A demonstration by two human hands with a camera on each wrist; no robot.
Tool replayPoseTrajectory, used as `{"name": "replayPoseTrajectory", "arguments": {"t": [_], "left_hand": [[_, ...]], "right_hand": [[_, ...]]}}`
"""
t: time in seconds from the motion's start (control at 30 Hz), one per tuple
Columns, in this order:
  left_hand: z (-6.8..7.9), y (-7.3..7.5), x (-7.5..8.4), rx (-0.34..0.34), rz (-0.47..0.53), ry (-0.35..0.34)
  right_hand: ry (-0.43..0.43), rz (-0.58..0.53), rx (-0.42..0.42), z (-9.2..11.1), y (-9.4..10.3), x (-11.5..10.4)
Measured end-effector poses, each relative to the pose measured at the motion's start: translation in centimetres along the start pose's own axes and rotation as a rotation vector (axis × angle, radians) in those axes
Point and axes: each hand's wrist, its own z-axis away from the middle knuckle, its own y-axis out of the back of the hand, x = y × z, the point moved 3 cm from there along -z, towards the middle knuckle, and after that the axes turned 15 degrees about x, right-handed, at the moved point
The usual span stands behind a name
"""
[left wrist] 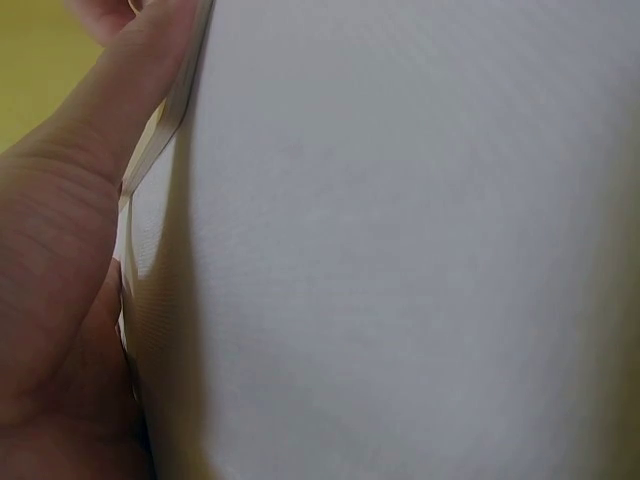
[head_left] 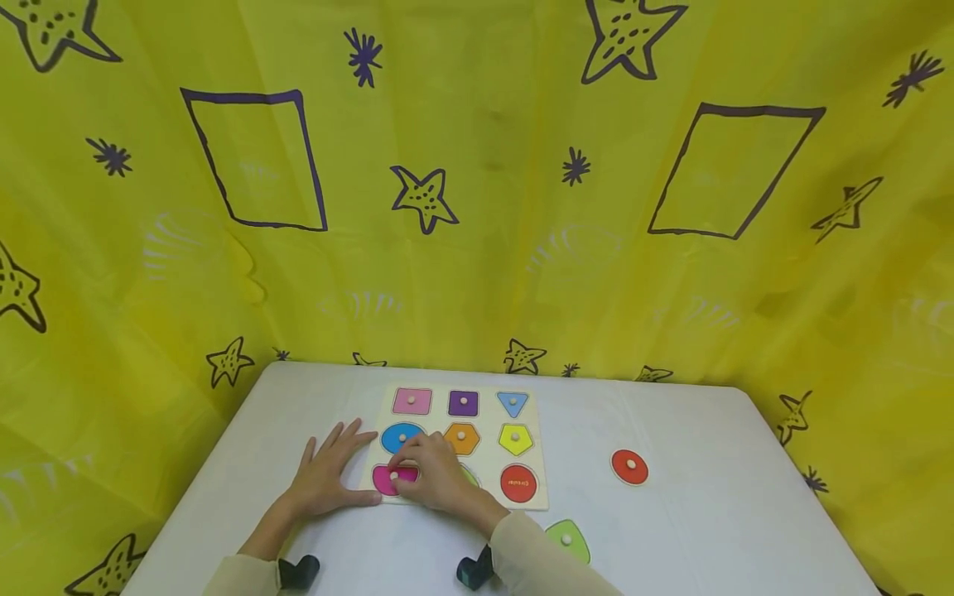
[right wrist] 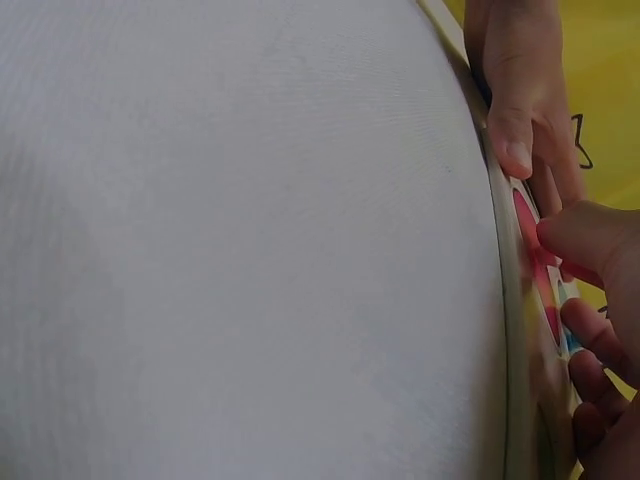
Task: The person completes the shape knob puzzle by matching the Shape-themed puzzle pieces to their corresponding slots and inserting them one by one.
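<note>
A cream shape puzzle board (head_left: 489, 455) lies on the white table. My left hand (head_left: 326, 478) is spread at its left side, thumb and a fingertip touching the edge; the left wrist view shows the thumb against the board (left wrist: 160, 150). With thumb and index finger, my right hand (head_left: 441, 478) pinches the small knob of a pink puzzle piece (head_left: 382, 482) at the board's near left spot. That pink piece (right wrist: 530, 225) looks flat in the board in the right wrist view. Behind the right hand, a green spot (head_left: 469, 475) is mostly hidden. A red round spot (head_left: 517, 483) bears printed letters.
Right of the board lies a loose red disc (head_left: 622, 472) with a knob. A green knobbed piece (head_left: 572, 530) lies by the right sleeve, partly covered. Other knobbed pieces, including a blue oval (head_left: 389, 439) and purple square (head_left: 464, 410), sit in the board. A yellow curtain (head_left: 492, 273) hangs behind.
</note>
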Motion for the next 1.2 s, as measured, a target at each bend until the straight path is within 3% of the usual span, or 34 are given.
{"name": "replayPoseTrajectory", "arguments": {"t": [0.17,0.4,0.57,0.7,0.87,1.2], "left_hand": [[0.4,-0.4,-0.3,0.027,0.003,-0.035],[0.2,-0.2,-0.2,-0.009,-0.007,0.004],[0.3,-0.3,-0.3,0.017,-0.002,-0.011],[0.3,-0.2,-0.1,-0.012,-0.003,0.021],[0.2,0.0,0.1,-0.046,-0.036,0.050],[0.1,0.0,0.0,-0.040,-0.044,0.049]], "right_hand": [[-0.007,-0.012,-0.057,0.0,0.4,-0.1],[0.041,-0.052,-0.084,0.0,1.6,0.2],[0.025,-0.090,-0.113,0.1,2.9,0.5],[0.004,-0.141,-0.136,0.5,4.3,0.5],[0.013,-0.182,-0.130,1.0,6.1,0.8],[0.024,-0.200,-0.116,2.6,9.1,2.0]]}}
